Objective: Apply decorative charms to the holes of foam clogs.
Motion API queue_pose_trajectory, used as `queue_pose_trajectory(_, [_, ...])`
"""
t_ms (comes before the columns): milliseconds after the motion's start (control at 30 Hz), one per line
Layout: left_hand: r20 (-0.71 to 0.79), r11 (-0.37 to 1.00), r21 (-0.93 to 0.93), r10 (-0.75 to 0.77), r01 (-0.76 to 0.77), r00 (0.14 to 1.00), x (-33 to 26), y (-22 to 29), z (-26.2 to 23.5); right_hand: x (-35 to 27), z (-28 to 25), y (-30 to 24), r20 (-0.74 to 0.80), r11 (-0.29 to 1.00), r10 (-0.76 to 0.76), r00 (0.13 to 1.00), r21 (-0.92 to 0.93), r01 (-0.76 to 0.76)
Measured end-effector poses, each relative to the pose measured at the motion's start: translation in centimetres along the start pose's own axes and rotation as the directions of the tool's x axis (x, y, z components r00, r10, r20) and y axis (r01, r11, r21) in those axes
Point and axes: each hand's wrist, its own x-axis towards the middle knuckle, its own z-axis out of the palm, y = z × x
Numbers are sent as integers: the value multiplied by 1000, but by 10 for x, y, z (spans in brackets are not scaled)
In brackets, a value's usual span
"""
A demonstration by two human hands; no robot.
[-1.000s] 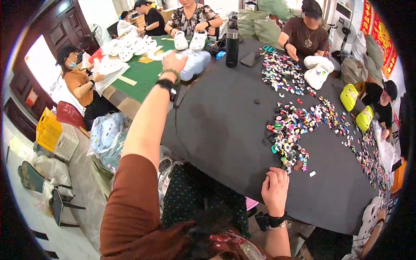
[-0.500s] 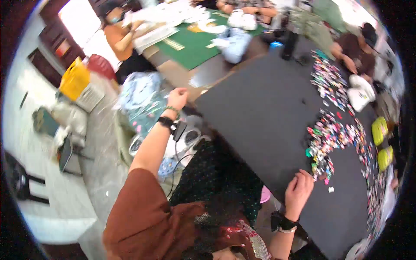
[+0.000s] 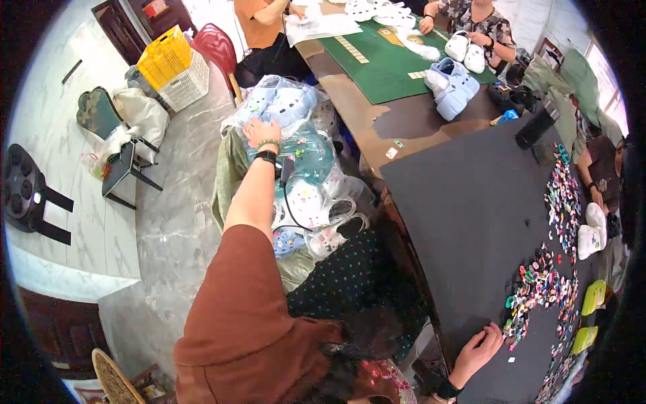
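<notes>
My left hand reaches out to the left onto a clear bag of light blue clogs, palm down with fingers apart. Below that bag lies a teal clog in clear plastic, with bagged white clogs nearer to me. My right hand rests on the edge of the dark table mat, fingers extended and holding nothing. Just beyond its fingertips spreads a pile of small colourful shoe charms. A small white piece lies to the right of that hand.
A green mat on the far table bears a pair of light blue clogs. Two people work there, another at the right. A black bottle stands at the mat's far corner. A chair and yellow crate stand left.
My view has turned left. My left hand has moved from the air above the bags down onto the bag of light blue clogs, its fingers spreading. My right hand stays near the charms.
</notes>
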Motion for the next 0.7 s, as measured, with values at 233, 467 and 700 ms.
queue_pose_trajectory(233, [175, 995, 48, -95, 88, 980, 31, -4, 11, 4, 2, 0, 2, 998, 23, 1000, -61, -23])
queue_pose_trajectory(467, [168, 972, 127, -216, 197, 962, 59, -28, 22, -2, 3, -1, 28, 998, 36, 999, -51, -35])
queue_pose_trajectory(700, [454, 986, 125, -155, 109, 878, 131, -73, 83, 12, 1, -20, -30, 998, 66, 997, -18, -66])
